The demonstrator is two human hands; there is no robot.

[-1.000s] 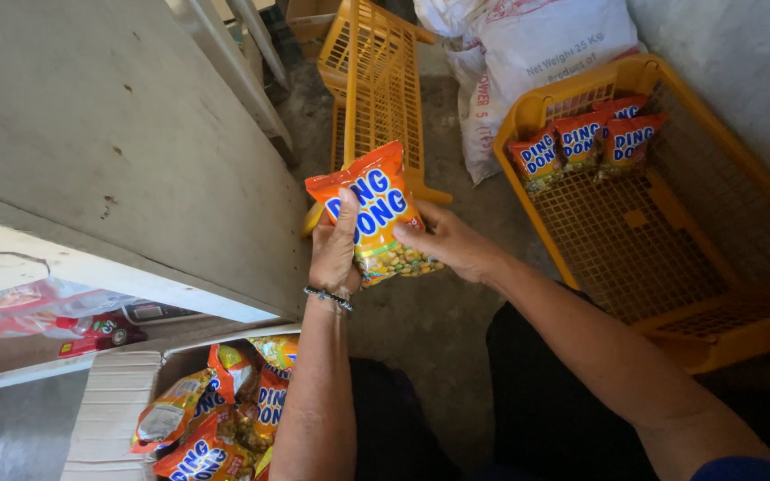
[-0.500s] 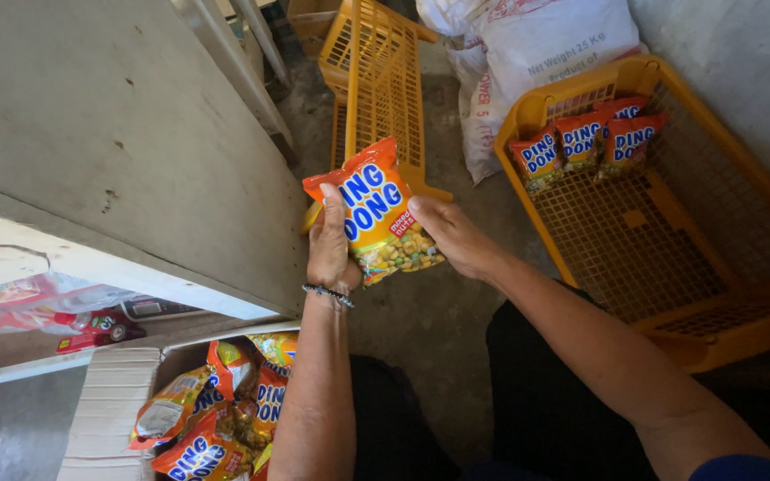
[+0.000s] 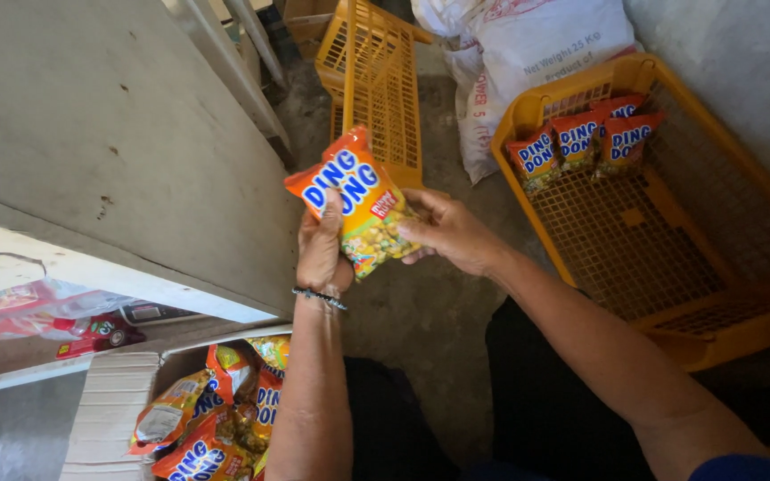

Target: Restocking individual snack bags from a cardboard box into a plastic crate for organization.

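Up close, orange-and-yellow snack packet [image 3: 360,203], tilted, glossy, gripped by both hands

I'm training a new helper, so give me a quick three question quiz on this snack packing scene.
1. True or false: both hands grip one snack packet.
2. How many packets stand in the yellow crate at the right? A) one B) three C) six
3. Fill in: more packets lie in the ______ box at lower left.

Key
1. True: the left hand and the right hand both hold it, above the floor.
2. B: three packets in a row at the crate's far end.
3. Cardboard.
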